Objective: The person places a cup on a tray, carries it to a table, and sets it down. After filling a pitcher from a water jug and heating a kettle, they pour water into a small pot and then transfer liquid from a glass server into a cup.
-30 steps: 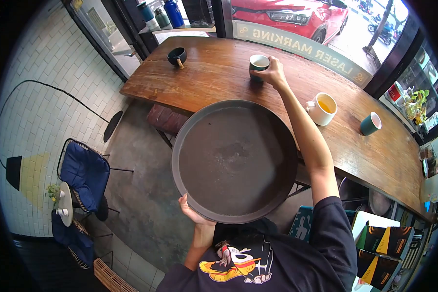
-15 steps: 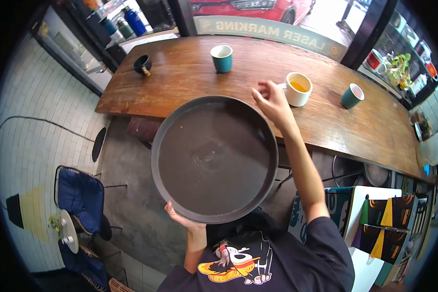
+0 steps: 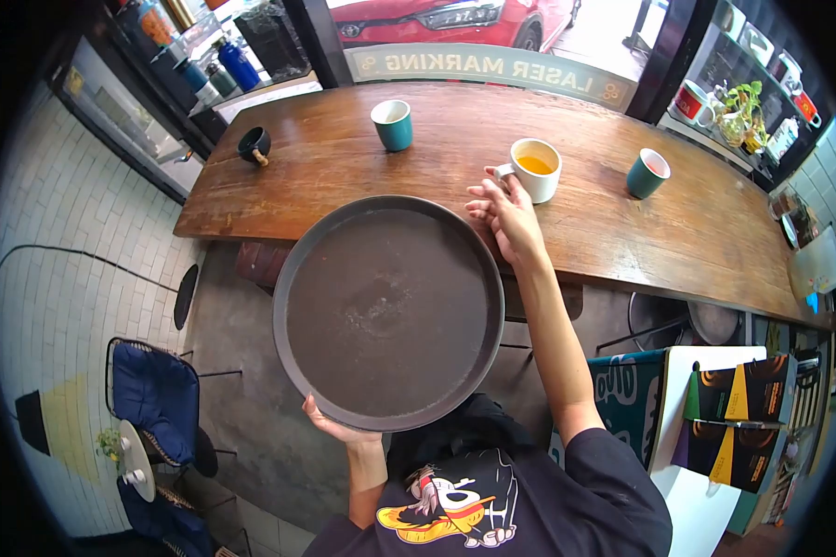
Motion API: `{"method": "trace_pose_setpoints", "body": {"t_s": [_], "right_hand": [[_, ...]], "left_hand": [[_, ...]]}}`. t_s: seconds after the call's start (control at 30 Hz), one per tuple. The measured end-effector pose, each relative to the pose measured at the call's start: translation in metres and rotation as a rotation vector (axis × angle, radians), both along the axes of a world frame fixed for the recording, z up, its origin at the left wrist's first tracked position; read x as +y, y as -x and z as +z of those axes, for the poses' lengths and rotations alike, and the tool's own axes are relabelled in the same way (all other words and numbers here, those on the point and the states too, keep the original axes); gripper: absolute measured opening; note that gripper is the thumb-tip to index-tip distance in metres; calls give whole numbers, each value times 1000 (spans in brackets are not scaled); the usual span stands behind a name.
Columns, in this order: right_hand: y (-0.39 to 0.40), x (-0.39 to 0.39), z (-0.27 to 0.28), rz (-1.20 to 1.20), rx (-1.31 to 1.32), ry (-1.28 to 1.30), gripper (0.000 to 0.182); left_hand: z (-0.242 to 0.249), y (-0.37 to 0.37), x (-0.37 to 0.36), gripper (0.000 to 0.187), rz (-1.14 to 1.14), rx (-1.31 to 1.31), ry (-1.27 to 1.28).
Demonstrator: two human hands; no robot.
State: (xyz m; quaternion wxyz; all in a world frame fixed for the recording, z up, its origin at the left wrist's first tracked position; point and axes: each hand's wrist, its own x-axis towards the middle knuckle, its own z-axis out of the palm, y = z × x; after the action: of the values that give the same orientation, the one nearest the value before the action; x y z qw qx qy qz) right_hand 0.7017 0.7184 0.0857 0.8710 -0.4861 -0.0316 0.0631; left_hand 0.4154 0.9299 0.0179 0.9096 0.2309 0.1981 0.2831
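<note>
Moved away from one of two tapered teal cups (image 3: pixel 393 135), the right hand (image 3: pixel 513 218), fingers apart, is at one white mug (image 3: pixel 542 188) on grained wooden table (image 3: pixel 293 200); left hand (image 3: pixel 341 422) clamps one round, scuffed tray (image 3: pixel 390 320).

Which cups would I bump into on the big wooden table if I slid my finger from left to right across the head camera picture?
Black cup with a tan handle → first teal cup → white mug with orange drink → second teal cup.
</note>
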Motion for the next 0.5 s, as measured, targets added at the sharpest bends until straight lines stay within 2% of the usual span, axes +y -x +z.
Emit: {"method": "trace_pose_setpoints", "body": {"t_s": [0.03,0.13,0.3,0.5], "right_hand": [[2,0,-1,-39,7,-56,30],[8,-9,2,-135,91,-27,15],[23,-36,3,-259,76,-39,26],[68,-60,26,-57,-22,109,28]], "left_hand": [[0,1,-2,58,-2,-9,-2],[2,0,-8,59,-13,-74,3],[8,-1,-16,61,-103,-282,97],[-5,8,-15,63,-192,-260,54]]}}
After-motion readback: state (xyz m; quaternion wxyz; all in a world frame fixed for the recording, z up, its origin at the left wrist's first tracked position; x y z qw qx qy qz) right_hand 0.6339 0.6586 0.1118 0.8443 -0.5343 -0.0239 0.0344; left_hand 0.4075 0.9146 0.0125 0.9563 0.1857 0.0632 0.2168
